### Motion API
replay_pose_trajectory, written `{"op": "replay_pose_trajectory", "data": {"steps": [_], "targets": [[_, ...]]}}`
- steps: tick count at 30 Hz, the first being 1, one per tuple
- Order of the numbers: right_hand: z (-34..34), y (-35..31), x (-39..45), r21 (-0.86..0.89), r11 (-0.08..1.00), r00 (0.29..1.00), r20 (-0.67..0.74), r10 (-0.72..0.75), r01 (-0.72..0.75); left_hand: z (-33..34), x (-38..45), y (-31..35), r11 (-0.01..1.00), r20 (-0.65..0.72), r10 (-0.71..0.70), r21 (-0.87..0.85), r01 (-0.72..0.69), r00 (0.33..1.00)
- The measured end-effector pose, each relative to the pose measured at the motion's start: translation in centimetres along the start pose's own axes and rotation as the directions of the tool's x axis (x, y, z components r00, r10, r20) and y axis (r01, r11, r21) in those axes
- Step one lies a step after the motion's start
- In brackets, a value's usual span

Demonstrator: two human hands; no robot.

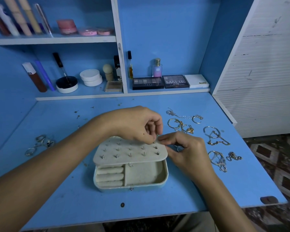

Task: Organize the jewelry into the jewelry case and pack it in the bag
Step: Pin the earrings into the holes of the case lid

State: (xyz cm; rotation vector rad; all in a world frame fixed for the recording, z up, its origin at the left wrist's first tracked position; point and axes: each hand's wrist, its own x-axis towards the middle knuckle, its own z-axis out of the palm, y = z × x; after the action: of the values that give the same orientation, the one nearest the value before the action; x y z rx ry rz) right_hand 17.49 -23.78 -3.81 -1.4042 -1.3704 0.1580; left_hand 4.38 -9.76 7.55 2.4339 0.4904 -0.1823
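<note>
Jewelry case (131, 171) is sitting open at the middle of the blue desk (191, 190), its pale earring panel (129, 152) tilting up over the tray so studs can be pushed through from above. Over the panel's far right corner, the left hand (134, 124) is curling its fingers down and pinching a small stud (154, 142), apparently lining it up with a hole. Just right of the case, the right hand (184, 148) is reaching in with fingertips pinched at the same corner, likely steadying the panel or working the stud's backing; exactly what it is holding cannot be told. Rows of studs are already standing in the panel. In the tray below, the ring rolls (110, 176) are lying bare and the large compartment is holding only one small piece near its back edge. Right of the case, hoops and chains (214, 136) are waiting in loose clusters; left of it, a heap of rings (40, 143) is lying, with a few stray studs (77, 114) behind. No bag is in view, so packing appears well off.
</note>
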Motion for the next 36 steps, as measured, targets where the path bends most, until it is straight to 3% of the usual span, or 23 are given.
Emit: {"op": "replay_pose_trajectory", "data": {"steps": [13, 19, 24, 27, 31, 34, 36], "targets": [[0.0, -0.1, 0.0, -0.027, 0.999, 0.999, -0.025, -0.034, 0.033, 0.7, 0.0, -0.4, 0.999, -0.059, 0.040, -0.012, -0.041, 0.997], [0.1, -0.3, 0.3, -0.029, 1.000, 1.000, -0.027, 0.006, -0.007, -0.3, -0.9, -2.1, 0.991, -0.147, 0.042, -0.119, -0.059, 0.988], [0.1, -0.7, 1.0, -0.024, 0.996, 0.996, -0.033, 0.084, -0.085, -1.6, -2.8, -5.3, 0.950, -0.220, -0.087, -0.311, 0.014, 0.972], [0.0, -1.6, 1.9, -0.001, 0.981, 0.981, -0.012, 0.194, -0.194, -1.9, -4.0, -7.3, 0.896, -0.340, -0.192, -0.443, 0.023, 0.921], [0.0, -2.1, 3.3, -0.038, 0.968, 0.969, 0.010, 0.248, -0.247, -1.1, -4.7, -9.4, 0.749, -0.497, -0.346, -0.657, -0.084, 0.795], [0.1, -2.3, 4.2, -0.063, 0.962, 0.963, 0.006, 0.268, -0.267, 0.1, -4.7, -10.5, 0.651, -0.547, -0.474, -0.745, -0.143, 0.690], [0.3, -2.3, 4.7, -0.077, 0.954, 0.957, 0.007, 0.290, -0.289, 0.8, -4.6, -11.1, 0.643, -0.557, -0.536, -0.756, -0.120, 0.635]]}}
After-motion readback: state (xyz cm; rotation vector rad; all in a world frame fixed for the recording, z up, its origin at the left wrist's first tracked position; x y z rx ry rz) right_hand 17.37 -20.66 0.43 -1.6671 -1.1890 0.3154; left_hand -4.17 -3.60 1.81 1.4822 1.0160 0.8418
